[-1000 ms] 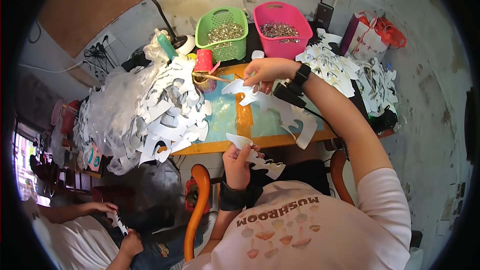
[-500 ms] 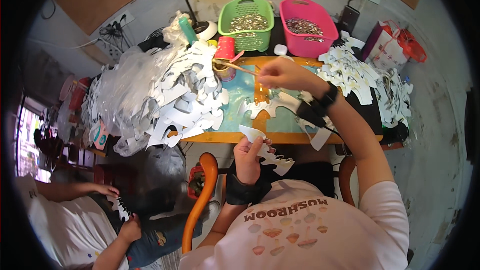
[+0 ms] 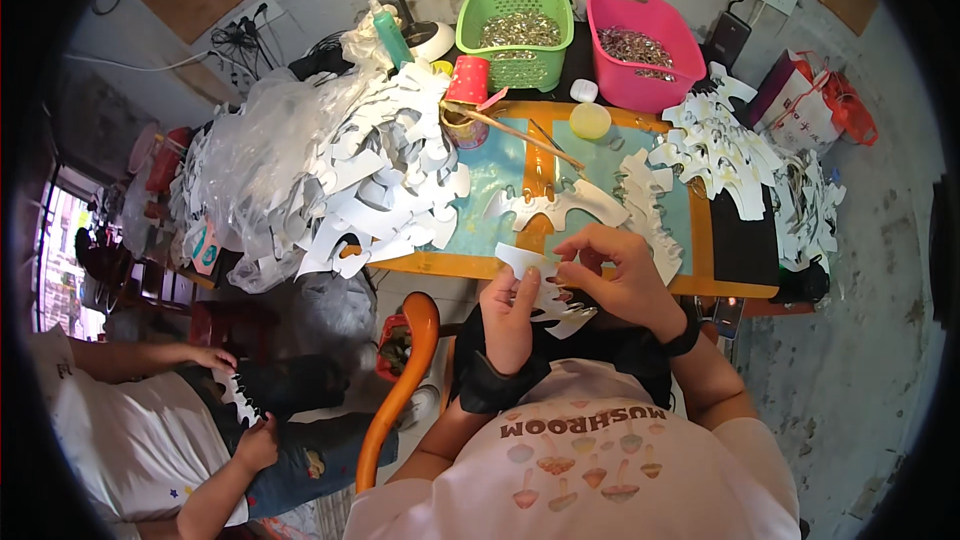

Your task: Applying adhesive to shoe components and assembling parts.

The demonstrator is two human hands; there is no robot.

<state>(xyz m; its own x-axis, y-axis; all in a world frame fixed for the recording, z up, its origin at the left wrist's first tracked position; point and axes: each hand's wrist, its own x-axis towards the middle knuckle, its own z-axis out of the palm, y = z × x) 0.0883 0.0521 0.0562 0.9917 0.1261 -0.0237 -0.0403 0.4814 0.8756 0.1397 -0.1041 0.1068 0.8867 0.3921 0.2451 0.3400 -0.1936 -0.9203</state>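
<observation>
White toothed cutout sits pinched in the left grip, thumb over fingers; the right grip curls just right of it, hold unclear. Beyond both, another cutout lies on the surface. Uneven pulling could tear the thin teeth.
</observation>
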